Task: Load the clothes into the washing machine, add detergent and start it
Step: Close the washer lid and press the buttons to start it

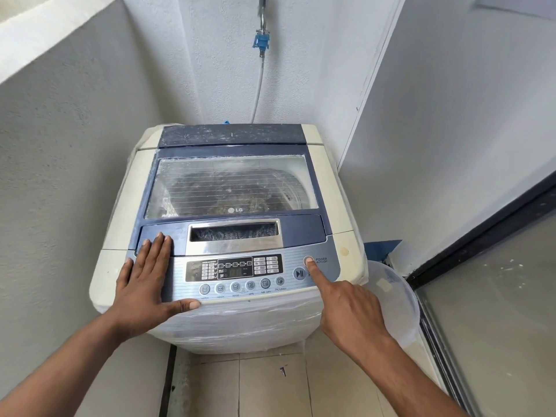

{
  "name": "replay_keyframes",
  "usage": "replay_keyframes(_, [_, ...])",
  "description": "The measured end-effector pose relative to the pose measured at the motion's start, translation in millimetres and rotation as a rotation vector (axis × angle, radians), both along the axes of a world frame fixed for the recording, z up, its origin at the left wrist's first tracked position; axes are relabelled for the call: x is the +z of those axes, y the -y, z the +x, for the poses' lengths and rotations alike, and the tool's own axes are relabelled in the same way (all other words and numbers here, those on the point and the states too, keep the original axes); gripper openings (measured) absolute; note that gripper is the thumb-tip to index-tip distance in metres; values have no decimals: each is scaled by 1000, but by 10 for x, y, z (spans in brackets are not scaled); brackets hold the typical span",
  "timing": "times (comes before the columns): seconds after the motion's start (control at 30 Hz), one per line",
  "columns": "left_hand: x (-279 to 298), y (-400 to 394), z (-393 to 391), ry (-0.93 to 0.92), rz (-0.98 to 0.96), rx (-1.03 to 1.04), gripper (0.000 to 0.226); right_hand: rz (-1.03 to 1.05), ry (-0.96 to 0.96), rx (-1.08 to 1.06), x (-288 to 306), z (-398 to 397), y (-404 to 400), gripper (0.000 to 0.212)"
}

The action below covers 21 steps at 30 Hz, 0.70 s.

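A cream top-loading washing machine with a blue lid stands in the corner. Its lid is down, and dark clothes show through the glass window. My left hand lies flat, fingers spread, on the left end of the control panel and the lid's front edge. My right hand has its index finger stretched out, its tip on the round power button; the other fingers are curled in. The play/pause button sits just left of that finger. No detergent is visible.
Grey walls close in on the left and behind. A tap with a blue fitting and its hose hang above the machine. A translucent white plastic tub stands at the machine's right, beside a glass sliding door. Tiled floor lies below.
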<state>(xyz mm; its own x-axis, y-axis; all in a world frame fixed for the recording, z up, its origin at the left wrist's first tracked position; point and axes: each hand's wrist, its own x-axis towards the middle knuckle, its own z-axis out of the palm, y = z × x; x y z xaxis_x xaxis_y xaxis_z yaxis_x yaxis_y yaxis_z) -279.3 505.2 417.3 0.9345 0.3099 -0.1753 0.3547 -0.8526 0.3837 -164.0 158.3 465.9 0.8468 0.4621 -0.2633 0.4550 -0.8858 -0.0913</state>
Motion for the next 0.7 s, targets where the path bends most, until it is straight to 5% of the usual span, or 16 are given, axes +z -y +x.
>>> replay_keyframes(0.7, [8, 2, -5, -19, -5, -10, 145, 158, 88, -47, 64, -224, 109, 75])
